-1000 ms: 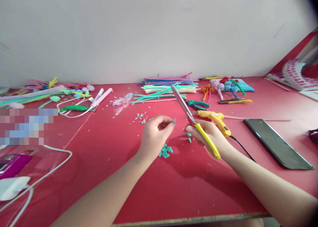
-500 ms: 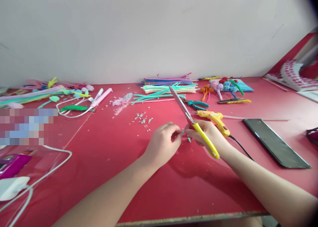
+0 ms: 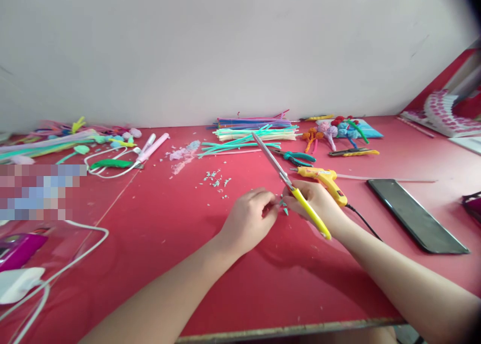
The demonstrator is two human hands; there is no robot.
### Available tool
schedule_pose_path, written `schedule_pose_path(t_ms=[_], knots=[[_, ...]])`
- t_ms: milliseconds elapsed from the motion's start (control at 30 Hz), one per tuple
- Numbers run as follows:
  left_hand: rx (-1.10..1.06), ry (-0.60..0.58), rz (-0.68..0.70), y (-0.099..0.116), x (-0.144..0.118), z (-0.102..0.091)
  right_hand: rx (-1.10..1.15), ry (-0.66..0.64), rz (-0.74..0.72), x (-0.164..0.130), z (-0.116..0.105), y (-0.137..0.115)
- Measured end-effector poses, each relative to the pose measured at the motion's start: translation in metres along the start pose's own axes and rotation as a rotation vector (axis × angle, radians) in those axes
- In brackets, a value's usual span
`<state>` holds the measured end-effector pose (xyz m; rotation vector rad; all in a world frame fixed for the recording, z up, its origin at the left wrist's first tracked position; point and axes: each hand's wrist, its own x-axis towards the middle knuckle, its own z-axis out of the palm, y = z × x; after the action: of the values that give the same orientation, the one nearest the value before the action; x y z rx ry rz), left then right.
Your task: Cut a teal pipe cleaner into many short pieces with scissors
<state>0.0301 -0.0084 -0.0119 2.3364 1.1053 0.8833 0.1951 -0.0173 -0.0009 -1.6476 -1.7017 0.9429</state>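
One pair of scissors (image 3: 300,197) in the right hand (image 3: 323,202), just left of the glue gun (image 3: 326,179)

The handle (image 3: 314,217) was bright yellow; the blades (image 3: 271,159) were slim, grey and shiny, tapering to a narrow tip. The scissors were held just left of the glue gun, above the red table (image 3: 225,304), the blades lying together or nearly so. Their long axis ran slantwise: the tip pointed away from the wearer and leftward, past the glue gun's nozzle, while the handle end lay on the wearer's side of the glue gun. The right hand's fingers were curled beneath the handle. Also left of the glue gun, the left hand (image 3: 251,221) had thumb and forefinger drawn together beside the right fingertips; a teal bit (image 3: 286,211) showed there, but whether either hand pinched one could not be told. The handle loops were hard to make out, the right fingertips were partly hidden, and both forearms were cut off at the edge of the view.
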Motion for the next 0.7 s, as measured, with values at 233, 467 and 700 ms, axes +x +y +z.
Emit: schedule_pose_path(t_ms=[233, 467, 700], knots=[[0.032, 0.111, -0.035, -0.017, 0.006, -0.008, -0.439, 0.095, -0.026, 0.022, -0.014, 0.024], [0.004, -0.020, -0.125, -0.033, 0.014, -0.023, -0.424, 0.190, -0.051, 0.020, -0.013, 0.024], [-0.031, -0.536, -0.083, -0.029, 0.011, -0.037, -0.350, 0.134, -0.095, 0.013, -0.007, 0.018]])
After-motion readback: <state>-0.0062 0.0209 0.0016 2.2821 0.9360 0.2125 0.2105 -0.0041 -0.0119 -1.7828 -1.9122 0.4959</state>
